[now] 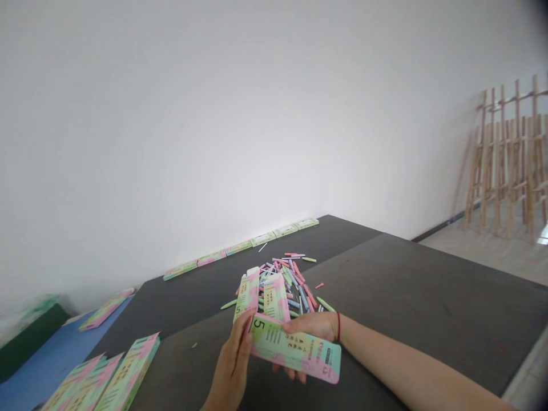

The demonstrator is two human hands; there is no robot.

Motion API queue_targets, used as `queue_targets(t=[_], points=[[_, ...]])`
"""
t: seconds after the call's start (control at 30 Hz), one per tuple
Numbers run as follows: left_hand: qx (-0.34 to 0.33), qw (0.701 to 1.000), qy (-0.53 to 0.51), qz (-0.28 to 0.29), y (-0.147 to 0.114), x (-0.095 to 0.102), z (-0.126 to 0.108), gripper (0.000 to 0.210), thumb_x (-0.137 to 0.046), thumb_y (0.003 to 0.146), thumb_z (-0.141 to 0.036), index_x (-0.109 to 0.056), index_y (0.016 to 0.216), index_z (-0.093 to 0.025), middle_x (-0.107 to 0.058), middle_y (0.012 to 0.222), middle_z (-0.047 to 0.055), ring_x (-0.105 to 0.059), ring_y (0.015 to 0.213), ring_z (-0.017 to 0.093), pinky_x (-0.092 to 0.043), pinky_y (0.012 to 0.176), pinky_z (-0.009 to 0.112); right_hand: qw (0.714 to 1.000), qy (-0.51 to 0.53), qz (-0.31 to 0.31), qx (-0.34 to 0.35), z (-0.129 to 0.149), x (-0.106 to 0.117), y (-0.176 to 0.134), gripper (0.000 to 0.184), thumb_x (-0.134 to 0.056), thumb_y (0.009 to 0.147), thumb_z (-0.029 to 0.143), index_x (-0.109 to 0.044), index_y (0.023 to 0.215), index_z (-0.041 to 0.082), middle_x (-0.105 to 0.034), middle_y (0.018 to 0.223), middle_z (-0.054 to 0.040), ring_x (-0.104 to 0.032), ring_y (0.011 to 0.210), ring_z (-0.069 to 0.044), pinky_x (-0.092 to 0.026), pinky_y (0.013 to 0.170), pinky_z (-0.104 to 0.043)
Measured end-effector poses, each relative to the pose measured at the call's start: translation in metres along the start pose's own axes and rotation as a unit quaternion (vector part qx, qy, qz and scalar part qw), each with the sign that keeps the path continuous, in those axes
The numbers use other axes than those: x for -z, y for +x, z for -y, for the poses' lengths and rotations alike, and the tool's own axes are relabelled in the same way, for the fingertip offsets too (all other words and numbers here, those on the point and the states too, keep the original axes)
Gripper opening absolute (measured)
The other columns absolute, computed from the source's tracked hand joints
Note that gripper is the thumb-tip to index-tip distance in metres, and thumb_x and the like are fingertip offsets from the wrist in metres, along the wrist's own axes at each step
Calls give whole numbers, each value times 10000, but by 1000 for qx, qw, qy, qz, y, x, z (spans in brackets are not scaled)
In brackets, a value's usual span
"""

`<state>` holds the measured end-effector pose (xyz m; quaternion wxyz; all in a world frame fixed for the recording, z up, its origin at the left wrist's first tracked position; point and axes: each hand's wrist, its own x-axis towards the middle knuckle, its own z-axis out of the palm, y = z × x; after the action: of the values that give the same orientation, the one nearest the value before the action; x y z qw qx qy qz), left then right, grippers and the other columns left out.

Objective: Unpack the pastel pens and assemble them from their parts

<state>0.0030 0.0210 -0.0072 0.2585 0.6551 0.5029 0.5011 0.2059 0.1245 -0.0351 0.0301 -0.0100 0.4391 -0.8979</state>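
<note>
A flat pastel pen box (308,355) in pink and green, marked with a 5, lies tilted in front of me. My right hand (314,326) wraps round it, thumb on top and fingertips showing beneath. At its left end my left hand (234,358) is closed on the same box, thumb and fingers along the edge. Just beyond are two similar boxes, one on the left (252,288) and one on the right (276,294), flaps raised at their far ends. Whether my left fingers touch the left one, I cannot tell. Behind them spreads a pile of coloured pens (295,279).
Along the table's (385,291) wall side runs a row of boxes (240,248). More boxes (124,371) lie at the near left, and another (107,309) rests on a blue surface (64,354). Wooden easels (509,165) stand at the far right.
</note>
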Motion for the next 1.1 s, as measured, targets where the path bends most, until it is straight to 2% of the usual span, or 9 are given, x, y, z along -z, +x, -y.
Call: queue_targets(t=[0.1,0.2,0.4,0.53,0.67,0.8,0.9,1.03,1.1], points=[[16,998,-52,-22,2,-2,3,405,-446,889,-421,-549,1239,-245,-516,1346,53,-408,1273,241,-326,1061,350,1000,1,-8,-4,-1,2,0,591,-699,667,521,-549,1042,89,-585,1093,-175,-627,845,-219,-528,636,-312],[63,991,-115,-10,6,-2,1,438,-490,863,-429,-546,1252,-236,-475,1389,52,-392,1286,268,-368,1030,363,1000,-3,-10,-25,-1,4,0,606,-705,657,518,-546,1058,92,-588,1087,-172,-627,836,-219,-534,650,-338],[145,963,-227,17,9,-3,-7,478,-573,805,-411,-544,1253,-247,-479,1395,46,-530,1156,291,-503,801,312,998,-30,-4,-61,1,-1,4,669,-722,598,567,-568,1050,97,-610,985,-141,-631,755,-217,-539,635,-363],[169,950,-259,37,9,-3,-12,532,-555,818,-429,-496,1307,-228,-589,1280,89,-603,1047,286,-503,761,330,996,-48,-3,-71,3,-5,6,662,-712,584,599,-580,994,96,-604,980,-137,-627,747,-217,-533,628,-367],[182,938,-291,45,8,-3,-9,600,-581,796,-418,-446,1347,-222,-637,1210,115,-630,983,292,-507,735,358,996,-57,-10,-71,1,-2,8,682,-683,604,614,-578,1039,100,-600,982,-136,-622,742,-216,-530,631,-367],[180,940,-285,47,8,-4,-4,495,-555,817,-408,-545,1265,-196,-649,1190,112,-628,978,274,-510,765,361,996,-46,-4,-70,-1,0,8,742,-701,584,612,-572,1112,107,-593,1003,-134,-622,742,-219,-532,633,-368],[170,949,-262,44,8,-5,-4,481,-508,847,-439,-543,1262,-199,-665,1160,98,-638,940,261,-523,743,362,997,-45,-3,-59,-1,-1,8,751,-705,590,613,-571,1125,102,-589,1010,-136,-618,757,-216,-533,637,-362],[143,967,-211,25,5,-7,-5,476,-500,849,-469,-552,1246,-211,-660,1167,69,-604,1031,260,-520,804,350,997,-43,-20,-63,0,-5,8,644,-679,640,603,-591,1032,100,-596,996,-142,-619,753,-217,-530,622,-364],[136,973,-186,25,3,-8,-3,484,-475,852,-497,-551,1239,-217,-637,1202,68,-617,999,264,-532,780,358,996,-41,-30,-71,1,-6,8,580,-668,668,584,-592,985,104,-599,991,-143,-621,750,-218,-530,618,-367]])
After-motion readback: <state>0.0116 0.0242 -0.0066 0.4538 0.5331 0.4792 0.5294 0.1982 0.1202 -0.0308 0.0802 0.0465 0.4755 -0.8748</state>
